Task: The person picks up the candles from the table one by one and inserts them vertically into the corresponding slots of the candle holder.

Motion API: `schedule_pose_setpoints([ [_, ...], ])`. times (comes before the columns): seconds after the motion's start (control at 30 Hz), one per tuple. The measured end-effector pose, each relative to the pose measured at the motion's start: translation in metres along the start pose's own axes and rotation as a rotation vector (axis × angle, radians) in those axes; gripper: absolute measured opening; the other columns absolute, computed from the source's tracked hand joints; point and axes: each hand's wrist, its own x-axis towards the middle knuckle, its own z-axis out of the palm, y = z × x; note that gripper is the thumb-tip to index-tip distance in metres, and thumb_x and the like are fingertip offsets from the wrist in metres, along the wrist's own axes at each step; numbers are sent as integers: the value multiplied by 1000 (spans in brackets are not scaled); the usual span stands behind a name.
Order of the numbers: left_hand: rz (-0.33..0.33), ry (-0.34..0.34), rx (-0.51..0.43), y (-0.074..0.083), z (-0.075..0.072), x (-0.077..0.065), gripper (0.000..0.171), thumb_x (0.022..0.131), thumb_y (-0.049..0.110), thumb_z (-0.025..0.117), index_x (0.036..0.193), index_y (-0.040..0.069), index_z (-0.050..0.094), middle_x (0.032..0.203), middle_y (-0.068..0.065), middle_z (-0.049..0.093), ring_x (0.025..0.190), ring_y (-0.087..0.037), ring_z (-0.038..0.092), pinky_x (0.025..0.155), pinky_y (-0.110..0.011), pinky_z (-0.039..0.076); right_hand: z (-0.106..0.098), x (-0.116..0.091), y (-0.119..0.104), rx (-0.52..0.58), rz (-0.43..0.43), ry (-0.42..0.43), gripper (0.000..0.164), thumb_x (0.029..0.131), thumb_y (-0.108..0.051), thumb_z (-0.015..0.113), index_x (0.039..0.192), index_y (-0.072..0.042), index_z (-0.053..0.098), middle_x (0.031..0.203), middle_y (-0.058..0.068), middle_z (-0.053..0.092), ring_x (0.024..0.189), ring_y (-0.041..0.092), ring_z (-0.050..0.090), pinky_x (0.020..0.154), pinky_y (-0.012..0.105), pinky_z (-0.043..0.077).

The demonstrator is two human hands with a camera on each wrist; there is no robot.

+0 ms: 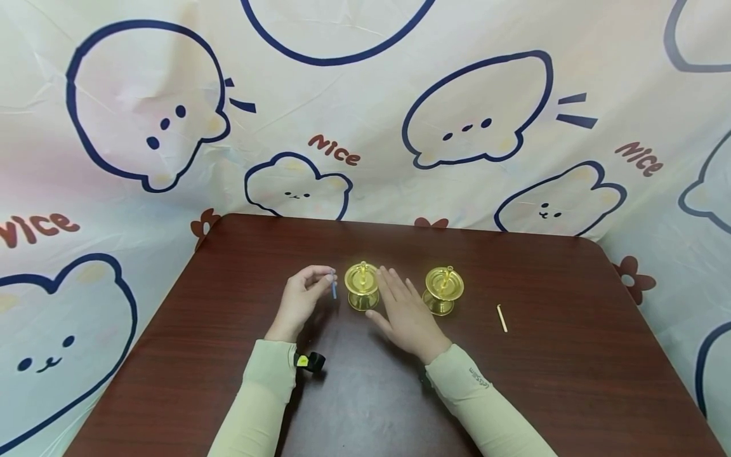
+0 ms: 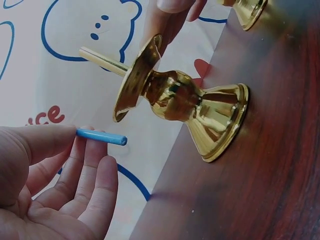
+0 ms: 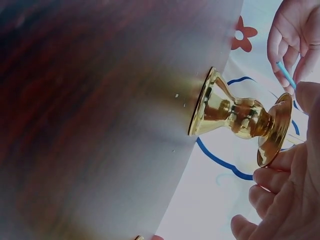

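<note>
Two brass candle holders stand upright on the table, each with a wide dish and a thin brass tube rising from its middle. My left hand [image 1: 299,298] pinches a thin blue stick [image 2: 102,136] between thumb and fingertips, just left of the left candle holder [image 2: 172,97]. In the head view the stick points downward beside that holder. Flat and with fingers extended, my right hand [image 1: 408,317] lies between the two holders. Its fingertips are right at the dish rim of the left holder in the right wrist view. The right candle holder [image 1: 440,306] stands just beyond that hand.
A short thin yellowish stick [image 1: 502,318] lies on the dark brown table [image 1: 571,355], right of the holders. Behind the table hangs a pale cloth [image 1: 377,114] printed with cartoon bears. A black device [image 1: 311,362] is strapped at the left wrist.
</note>
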Motion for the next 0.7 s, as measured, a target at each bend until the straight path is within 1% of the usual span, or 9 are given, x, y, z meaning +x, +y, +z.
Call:
schedule_pose_setpoints([
  [0.07, 3, 4, 5, 1, 0, -1, 25, 101, 5, 61, 121, -10, 64, 119, -32, 65, 109, -36, 67, 97, -49, 53, 0, 0, 0, 2, 5, -4, 77, 104, -49, 50, 161, -4, 23, 166, 13, 24, 154, 28, 20, 122, 51, 20],
  [0.13, 8, 2, 9, 2, -1, -1, 25, 102, 6, 61, 121, -9, 64, 119, -31, 65, 109, -36, 67, 97, -50, 53, 0, 0, -1, 6, 7, -5, 77, 104, -49, 50, 161, -5, 23, 166, 12, 24, 154, 28, 19, 123, 51, 20],
  [0.23, 16, 3, 12, 4, 0, -1, 24, 102, 7, 61, 121, -7, 65, 117, -27, 67, 110, -36, 67, 97, -46, 53, 0, 0, -1, 11, 8, -5, 77, 104, -49, 50, 161, -4, 22, 166, 12, 24, 154, 28, 19, 123, 51, 20],
  [0.4, 36, 9, 11, 8, 2, -1, 26, 102, 7, 61, 123, -8, 63, 117, -26, 67, 112, -39, 66, 95, -38, 55, 0, 0, -1, 10, 4, -4, 77, 104, -49, 50, 161, -4, 23, 166, 13, 24, 154, 28, 19, 122, 51, 20],
  [0.47, 47, 13, 9, 10, 4, -1, 25, 101, 7, 62, 122, -7, 65, 118, -26, 67, 112, -40, 66, 94, -36, 56, 0, 0, -1, 10, 4, -4, 77, 104, -49, 50, 161, -4, 23, 166, 13, 24, 154, 28, 19, 122, 51, 20],
  [0.57, 69, 24, 15, 13, 6, -1, 23, 101, 9, 64, 119, -4, 67, 117, -24, 68, 111, -41, 65, 94, -36, 56, 0, 0, -1, 10, 5, 1, 77, 104, -48, 51, 161, -4, 24, 166, 13, 25, 154, 28, 19, 123, 51, 20],
  [0.6, 78, 27, 17, 13, 6, -1, 23, 100, 10, 64, 119, -3, 67, 116, -23, 68, 111, -41, 65, 94, -38, 56, 1, 0, -1, 9, 4, 3, 77, 104, -48, 52, 160, -4, 24, 166, 13, 25, 154, 28, 19, 123, 51, 20],
  [0.7, 96, 32, 49, 14, 7, 0, 24, 100, 14, 66, 118, -2, 68, 116, -21, 69, 108, -37, 67, 94, -42, 55, 1, 0, 0, -3, 1, 9, 77, 104, -48, 52, 160, -4, 24, 166, 13, 25, 154, 29, 20, 122, 51, 20],
])
